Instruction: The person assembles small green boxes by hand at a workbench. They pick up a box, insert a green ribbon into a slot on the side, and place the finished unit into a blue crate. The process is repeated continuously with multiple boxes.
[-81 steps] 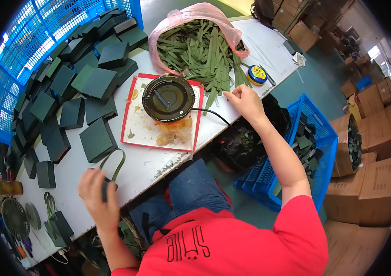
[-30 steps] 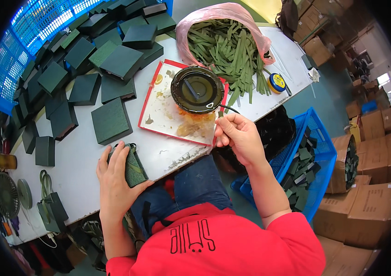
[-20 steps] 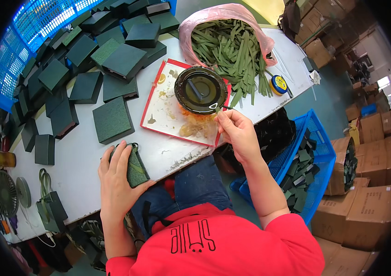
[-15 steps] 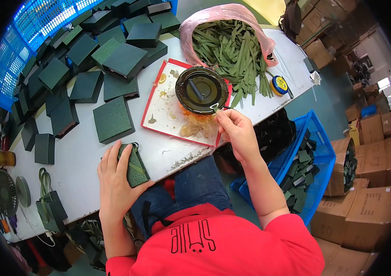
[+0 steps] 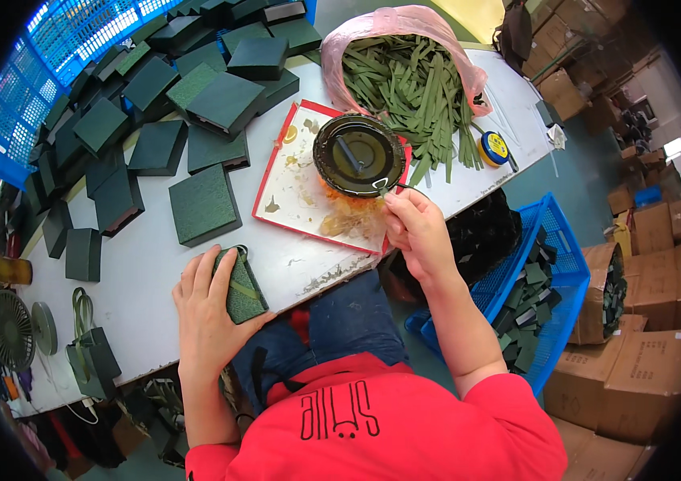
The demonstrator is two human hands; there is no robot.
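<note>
Near side of the pot (image 5: 324, 164), right hand (image 5: 422, 234) pinches ribbon (image 5: 387, 192); left of it, left hand (image 5: 211, 321) holds box (image 5: 247, 293).

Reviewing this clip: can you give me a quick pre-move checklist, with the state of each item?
1. Left hand on the small green box: ok, fingers along its left side, thumb at its near end.
2. Right hand at the near-right rim of the black pot: ok, thumb and finger pinched.
3. What sits between those fingertips: cannot tell, too small.
4. Pot over the red-edged board: ok.
5. Board clean: not ok, blotched with residue.
6. Pink bag open, green strips spilling out: ok.
</note>
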